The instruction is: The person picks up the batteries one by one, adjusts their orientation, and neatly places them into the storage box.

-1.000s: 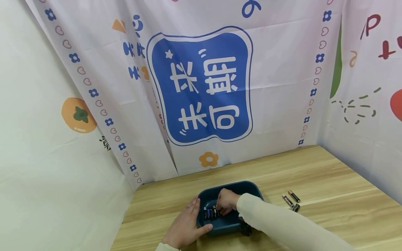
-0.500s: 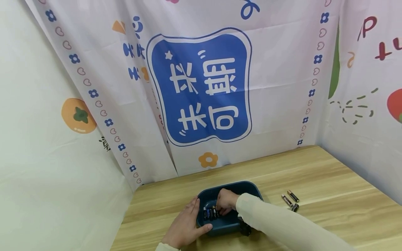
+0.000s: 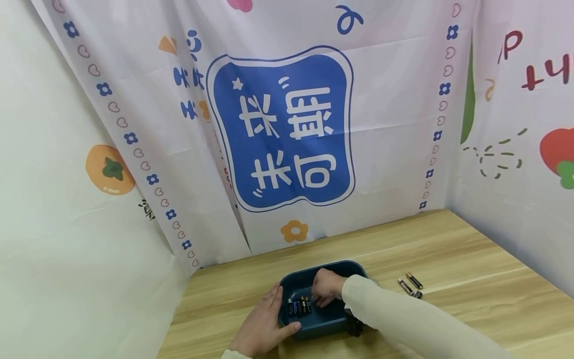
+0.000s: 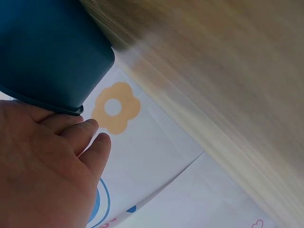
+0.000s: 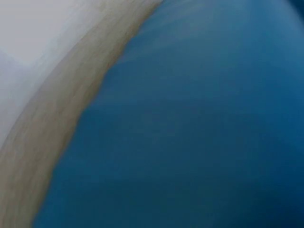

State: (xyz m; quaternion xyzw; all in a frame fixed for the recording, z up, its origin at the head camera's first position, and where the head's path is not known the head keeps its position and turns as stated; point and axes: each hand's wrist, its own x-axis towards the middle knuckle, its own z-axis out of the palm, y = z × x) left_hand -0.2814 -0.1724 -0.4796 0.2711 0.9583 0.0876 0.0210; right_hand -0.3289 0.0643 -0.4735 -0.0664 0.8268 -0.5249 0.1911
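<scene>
In the head view, a dark blue plastic bin [image 3: 323, 327] stands on the table. Several dark AA-size batteries [image 3: 299, 306] are lined up side by side on its floor, at the left. My left hand [image 3: 264, 319] rests on the bin's left side, fingers along the rim and thumb against the front wall. In the left wrist view, the left fingers [image 4: 78, 130] lie at the rim. My right hand [image 3: 329, 285] reaches inside, just right of the row, fingers bent loosely downward and nothing visible between them. Only blurred blue bin wall [image 5: 190, 118] fills most of the right wrist view.
Right of the bin lie loose batteries: a silver one [image 3: 405, 286], a black and copper one [image 3: 414, 280], and a dark one [image 3: 418, 294] close beside the right sleeve [image 3: 403, 309]. Printed cloth [image 3: 376, 149] hangs behind the wooden table [image 3: 224, 294].
The right hand has drawn slightly right, away from the battery row, leaving a gap and letting go of the last battery. The left hand stays on the bin. The head view has shifted slightly.
</scene>
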